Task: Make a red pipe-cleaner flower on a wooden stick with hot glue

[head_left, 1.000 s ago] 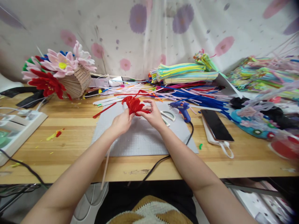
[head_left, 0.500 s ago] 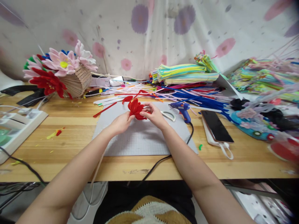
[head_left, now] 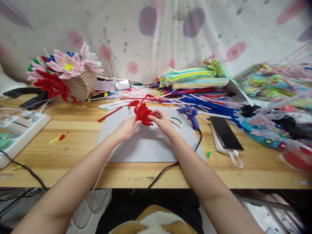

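A red pipe-cleaner flower (head_left: pixel 143 113) with several fuzzy petals is held above the grey cutting mat (head_left: pixel 136 149). My left hand (head_left: pixel 128 128) is closed on the flower's left lower side. With thumb and fingers, my right hand (head_left: pixel 162 121) pinches a petal on its right side. Behind the flower, a loose red petal piece (head_left: pixel 133 104) lies at the mat's far edge. Scissors, of which a pale handle (head_left: pixel 176 122) shows, lie right of my right hand. A blue glue gun (head_left: pixel 190 114) rests beyond them.
Loose pipe cleaners (head_left: pixel 207 103) and bundled ones (head_left: pixel 192 77) cover the back of the table. A basket of fuzzy flowers (head_left: pixel 81 85) lies at left, behind a power strip (head_left: pixel 26 133). A phone (head_left: pixel 226 132) and a blue decorated item (head_left: pixel 258 131) are at right. The glue gun's black cord (head_left: pixel 168 167) crosses the mat.
My right fingers have closed on a right-hand petal, which now spreads outward. The flower looks more open than before. My left hand keeps its hold.
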Demonstrator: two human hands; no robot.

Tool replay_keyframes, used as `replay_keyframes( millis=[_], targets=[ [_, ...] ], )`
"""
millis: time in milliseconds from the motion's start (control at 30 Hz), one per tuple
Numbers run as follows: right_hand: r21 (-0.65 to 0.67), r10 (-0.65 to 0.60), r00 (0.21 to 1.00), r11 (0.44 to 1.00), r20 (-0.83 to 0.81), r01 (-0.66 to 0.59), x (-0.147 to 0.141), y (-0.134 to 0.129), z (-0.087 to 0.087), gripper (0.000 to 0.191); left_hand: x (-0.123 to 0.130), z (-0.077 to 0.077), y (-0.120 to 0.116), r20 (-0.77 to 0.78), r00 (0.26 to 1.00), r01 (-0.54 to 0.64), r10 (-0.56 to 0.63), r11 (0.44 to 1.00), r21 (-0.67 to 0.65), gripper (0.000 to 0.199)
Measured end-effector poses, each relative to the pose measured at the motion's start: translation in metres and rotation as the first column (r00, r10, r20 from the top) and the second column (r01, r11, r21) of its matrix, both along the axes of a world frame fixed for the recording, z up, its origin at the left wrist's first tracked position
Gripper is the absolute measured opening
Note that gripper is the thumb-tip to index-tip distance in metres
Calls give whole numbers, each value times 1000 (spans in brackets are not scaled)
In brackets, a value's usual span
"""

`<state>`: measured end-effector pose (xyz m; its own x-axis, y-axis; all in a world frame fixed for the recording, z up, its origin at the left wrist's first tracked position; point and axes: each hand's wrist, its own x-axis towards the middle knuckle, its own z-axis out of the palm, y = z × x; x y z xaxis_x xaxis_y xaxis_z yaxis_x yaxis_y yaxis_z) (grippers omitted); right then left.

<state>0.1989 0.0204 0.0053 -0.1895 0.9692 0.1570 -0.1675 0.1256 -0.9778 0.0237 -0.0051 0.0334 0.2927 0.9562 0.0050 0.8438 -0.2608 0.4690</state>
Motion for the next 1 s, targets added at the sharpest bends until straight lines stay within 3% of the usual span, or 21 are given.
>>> replay_keyframes(
  millis=[267, 500, 733, 833, 1000],
  targets=[
    [-33, 7, 996, 999, -86, -10, 1, -1, -2, 35, 0, 4, 0, -71, 997, 25, -26, 1000, -16, 39],
    [-92, 183, 975, 976, -129, -195, 9, 0, -11, 30, -11, 15, 6, -61, 981, 181, -187, 979, -92, 38],
    [74, 166, 984, 984, -72, -161, 9, -2, -8, 37, -21, 9, 20, -106, 993, 57, -45, 992, 110, 38],
    [50, 125, 991, 991, -40, -123, 11, -1, -11, 39, -26, 9, 22, -163, 986, 65, -42, 989, 136, 38],
    [-71, -20, 994, 997, -111, 12, 10, 1, -15, 26, -35, 11, 19, -261, 962, 115, -82, 987, 115, 39]
  ],
)
